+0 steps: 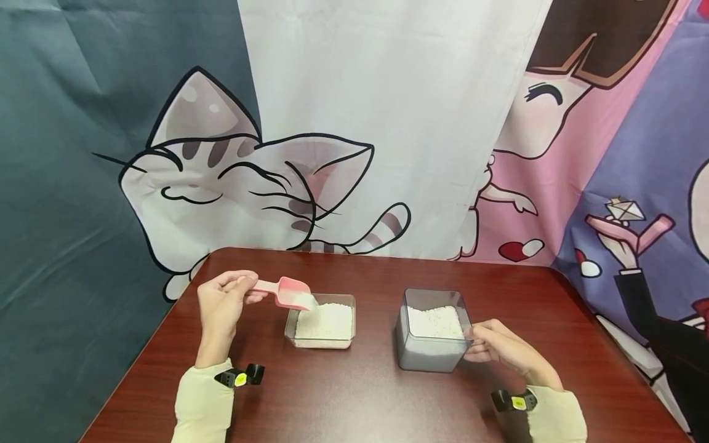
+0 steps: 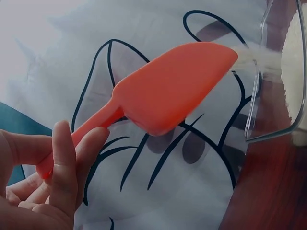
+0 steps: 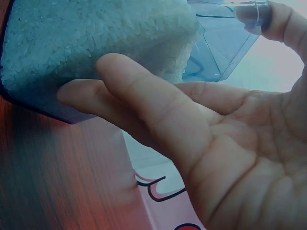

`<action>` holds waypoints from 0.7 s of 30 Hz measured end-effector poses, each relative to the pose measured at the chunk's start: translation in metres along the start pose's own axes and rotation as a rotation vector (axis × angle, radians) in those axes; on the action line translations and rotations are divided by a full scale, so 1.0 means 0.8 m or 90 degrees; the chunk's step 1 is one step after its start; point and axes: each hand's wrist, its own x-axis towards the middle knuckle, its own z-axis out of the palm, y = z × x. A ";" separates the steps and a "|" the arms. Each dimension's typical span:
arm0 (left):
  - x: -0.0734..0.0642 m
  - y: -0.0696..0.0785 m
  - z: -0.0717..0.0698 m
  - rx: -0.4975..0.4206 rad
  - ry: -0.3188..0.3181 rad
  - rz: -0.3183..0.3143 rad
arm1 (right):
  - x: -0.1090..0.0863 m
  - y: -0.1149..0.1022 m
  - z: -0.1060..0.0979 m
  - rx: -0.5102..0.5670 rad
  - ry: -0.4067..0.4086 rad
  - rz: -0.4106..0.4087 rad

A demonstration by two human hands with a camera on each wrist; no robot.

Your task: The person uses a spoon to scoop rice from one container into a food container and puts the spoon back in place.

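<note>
My left hand [image 1: 221,307] pinches the handle of a pink scoop [image 1: 288,291] between thumb and fingers. The scoop tips to the right above a shallow clear dish [image 1: 324,344], and a stream of white rice falls from its lip onto the rice [image 1: 327,323] inside. Farther right stands a tall, clear greyish container [image 1: 429,358], holding more rice [image 3: 96,33]. My right hand [image 1: 501,346] grips its right side: the thumb [image 3: 283,21] is at the rim and the fingers [image 3: 148,91] lie along the outer wall.
Both containers stand on a dark red-brown wooden table [image 1: 365,400], with bare tabletop between them. A printed cloth [image 1: 388,123] with a cartoon cat hangs right behind the table's far edge. Each wrist wears a small black camera [image 1: 240,376].
</note>
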 end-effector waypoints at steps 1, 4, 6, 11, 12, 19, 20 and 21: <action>0.000 0.000 0.000 0.008 -0.004 0.004 | 0.000 0.000 0.000 0.001 0.000 0.001; -0.001 0.002 0.001 0.040 -0.018 0.018 | 0.000 0.000 0.000 0.005 0.000 0.004; -0.002 0.003 0.003 0.066 -0.028 0.032 | 0.000 -0.001 0.000 0.003 0.002 0.006; -0.006 0.011 0.007 0.140 -0.057 0.081 | 0.000 -0.004 0.000 -0.005 0.003 0.004; -0.009 0.015 0.009 0.153 -0.063 0.092 | 0.000 -0.005 0.000 -0.004 0.004 0.005; -0.029 0.039 0.022 0.229 -0.109 0.142 | 0.000 -0.002 0.001 -0.002 0.007 0.008; -0.029 0.039 0.023 0.231 -0.111 0.144 | 0.001 -0.002 0.001 0.001 0.004 0.007; -0.029 0.038 0.023 0.229 -0.112 0.148 | 0.001 -0.001 0.001 0.005 0.001 0.005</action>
